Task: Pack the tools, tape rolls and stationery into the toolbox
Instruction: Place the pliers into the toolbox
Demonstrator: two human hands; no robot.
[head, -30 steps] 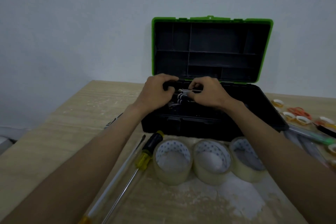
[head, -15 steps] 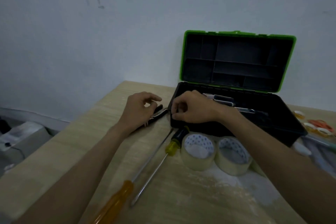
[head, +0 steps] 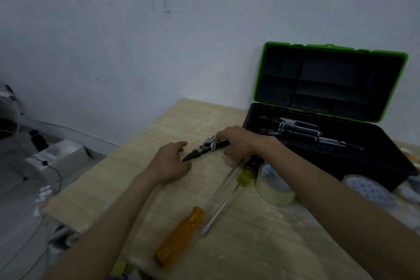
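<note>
Head view: the pliers [head: 205, 148] are seen lying on the worktop [head: 204, 118], at 9 o'clock from the toolbox [head: 375, 166], with the nose pointed to 8 o'clock. Their handles are held by the right hand [head: 236, 142], fingers curled over them, so that grip is closed on the tool. The left hand [head: 169, 163] is rested on the worktop just beside the nose, fingers relaxed and nothing held. Whether the tip is touched cannot be told. This hold is judged to be chosen so that the handles are kept together and the nose steadied. The pliers can then be lifted as one slim piece and laid beside the tools in the box. The lid [head: 329, 79] is stood upright, which leaves the base open for loading.

Counted:
- One pair of pliers is outside the box.
- At least two black-and-white handled tools [head: 300, 128] are inside the base, the exact number being lost in shadow.
- Two screwdrivers are laid side by side at 7 o'clock from the toolbox, handles at opposite ends: the orange-handled screwdriver [head: 179, 236] and the yellow-and-black screwdriver [head: 246, 174].
- Two tape rolls [head: 275, 188] are set at 6 o'clock, the farther one partly covered by the right forearm.

Most of the packing is judged not yet done.
</note>
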